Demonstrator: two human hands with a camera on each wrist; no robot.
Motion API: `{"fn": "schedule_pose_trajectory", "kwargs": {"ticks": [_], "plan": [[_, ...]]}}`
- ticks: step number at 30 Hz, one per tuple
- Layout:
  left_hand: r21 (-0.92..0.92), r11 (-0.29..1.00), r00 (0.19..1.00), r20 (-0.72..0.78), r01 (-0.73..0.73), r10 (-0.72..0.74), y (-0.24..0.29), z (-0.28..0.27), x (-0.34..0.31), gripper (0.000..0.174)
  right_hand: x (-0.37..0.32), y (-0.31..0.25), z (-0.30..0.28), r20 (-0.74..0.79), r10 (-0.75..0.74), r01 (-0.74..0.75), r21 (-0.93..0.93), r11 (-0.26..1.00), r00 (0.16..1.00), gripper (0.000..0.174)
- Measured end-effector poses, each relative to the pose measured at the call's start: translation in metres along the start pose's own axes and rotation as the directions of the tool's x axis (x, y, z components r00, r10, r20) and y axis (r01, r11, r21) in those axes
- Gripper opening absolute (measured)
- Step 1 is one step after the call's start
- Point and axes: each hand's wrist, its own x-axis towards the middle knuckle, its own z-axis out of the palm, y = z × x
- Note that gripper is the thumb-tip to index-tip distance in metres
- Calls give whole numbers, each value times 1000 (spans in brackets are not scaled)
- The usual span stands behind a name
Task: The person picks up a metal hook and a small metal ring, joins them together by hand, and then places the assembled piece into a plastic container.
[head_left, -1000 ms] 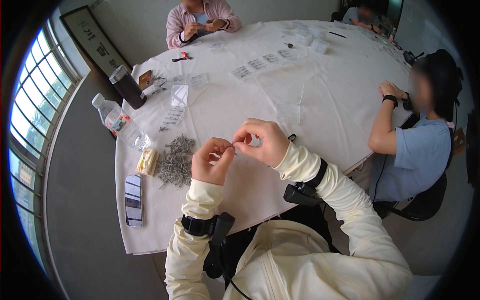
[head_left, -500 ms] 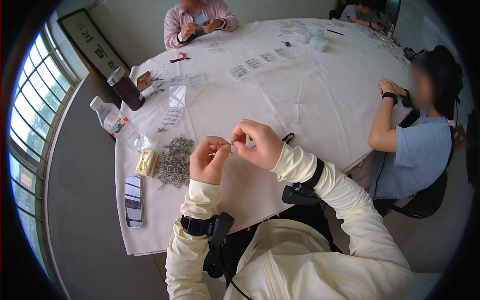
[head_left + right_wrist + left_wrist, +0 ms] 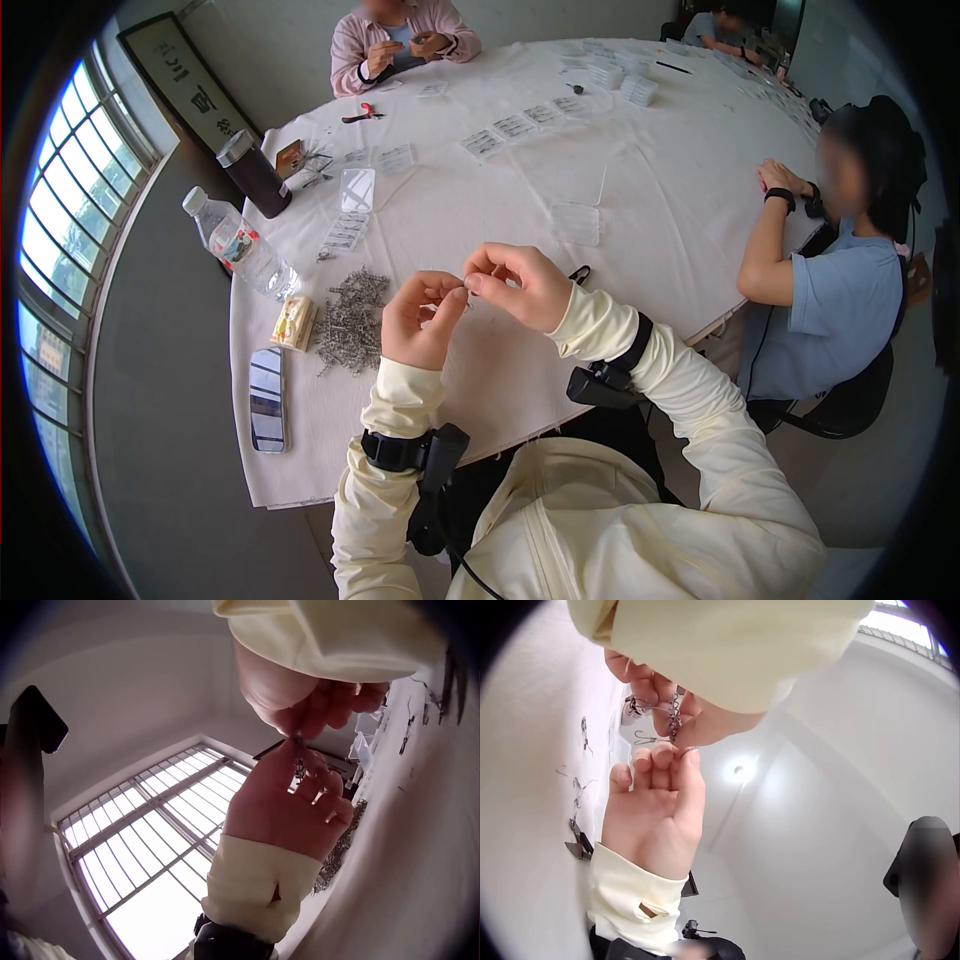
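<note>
My left hand (image 3: 418, 325) and right hand (image 3: 527, 288) meet above the cloth-covered surface (image 3: 500, 385), their tips touching or nearly so. From my head I can make out little more than a thin glint where they come together. The left wrist view gives it away: a wire piece (image 3: 673, 716), with a coiled stretch and a curved hook end, lies in my left hand, the fingers curled round it with the thumb pressed on. My right thumb and forefinger are closed together in a pinch at its end, the other right fingers bent loosely; exactly how much wire they have hold of I can't tell.

The right wrist view shows the coil only partly, among my left fingers, but it catches the window (image 3: 161, 840) behind them. Only the left wrist view shows the ceiling light (image 3: 739, 771).

Loose hooks (image 3: 577, 791) lie on the surface in both wrist views; in the head view my hands mostly cover that patch. A dark tool (image 3: 580, 275) pokes out just beyond my right hand.

The head view alone lays out the rest: the wire pile (image 3: 352, 322) just beside my left hand, the tissue pack (image 3: 293, 323) against it, the phone (image 3: 268, 400) nearer me, the bottle (image 3: 240, 248) and flask (image 3: 254, 175) farther off, and the red-handled pliers (image 3: 363, 114) well apart.
</note>
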Motion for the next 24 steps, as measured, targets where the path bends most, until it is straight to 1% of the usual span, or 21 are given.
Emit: {"fn": "schedule_pose_trajectory", "kwargs": {"ticks": [1,2,3,4,5,6,7,8,9,11,12,13,14,16,18,20,21,22,23,24], "plan": [[81,997,1000,-2,-7,7,1,0,0,12,0,0,0,2,-7,7,11,1000,1000,19],[81,997,1000,-1,-7,7,3,1,0,12,0,-1,0,3,-14,14,21,1000,1000,20],[119,993,1000,-10,-10,11,6,3,-1,13,0,-1,-1,3,-14,14,21,1000,1000,20],[158,987,1000,-18,-13,16,8,3,-1,14,0,-2,-1,-1,-19,19,-21,1000,1000,19],[159,987,1000,-17,-13,16,9,3,-1,14,0,-2,-1,-5,-25,25,-63,998,1000,19],[210,978,1000,-16,-17,20,10,2,-1,13,0,-3,-2,-7,-25,24,-63,998,1000,19],[261,965,1000,-15,-20,24,10,1,-1,13,0,-4,-3,-15,-51,49,-106,993,999,17],[261,965,1000,-14,-20,24,10,0,-1,13,0,-5,-3,-21,-77,73,-149,986,997,15],[257,966,1000,-19,-5,10,10,0,-1,11,1,-6,-3,-21,-77,73,-148,986,997,15],[254,967,1000,-23,11,-6,10,-1,-1,9,1,-8,-2,-36,-175,163,-227,960,984,12],[170,985,1000,-19,19,-16,9,-2,-1,8,1,-6,-2,-37,-175,162,-226,960,984,12],[85,996,1000,-14,26,-25,8,-2,0,7,1,-3,-1,-14,-217,205,-276,939,976,12],[86,996,1000,-13,26,-25,7,-2,0,7,2,-1,0,11,-258,248,-325,913,966,12],[8,1000,1000,-12,0,0,6,-2,0,6,2,-1,0,23,-284,274,-343,899,959,11],[3,1000,1000,-2,-4,4,6,-3,0,6,2,-4,0,35,-308,299,-359,884,951,11],[-2,1000,1000,12,-7,7,6,-3,0,6,1,-11,-3,58,-169,178,-237,955,984,7],[4,1000,1000,9,0,0,5,-2,0,6,1,-9,-3,54,-168,176,-237,955,984,7],[10,1000,1000,7,6,-6,5,-2,1,6,1,-5,-2,57,-76,80,-65,995,995,6],[10,1000,1000,10,6,-6,6,-2,1,6,1,-2,-2,77,14,-22,108,994,997,4],[23,1000,1000,18,11,-11,7,-2,0,6,0,2,-2,74,14,-22,108,994,997,4]]}}
